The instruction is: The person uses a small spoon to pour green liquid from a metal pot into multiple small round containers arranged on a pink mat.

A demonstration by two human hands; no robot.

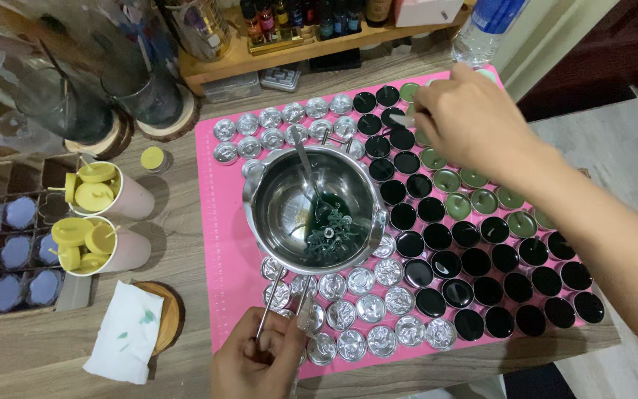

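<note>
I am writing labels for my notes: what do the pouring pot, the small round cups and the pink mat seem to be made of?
Pouring pot: polished metal, likely steel; mirror-like glare.
Small round cups: thin shiny metal, probably aluminium; crinkly reflections.
Pink mat: matte, soft-looking, perhaps silicone; no glare.

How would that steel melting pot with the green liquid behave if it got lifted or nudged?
The steel pot probably feels light, holding only a shallow green pool. Its liquid would likely slosh if tilted. Gripped by thin handles in the left hand above small tins, it may wobble.
</note>
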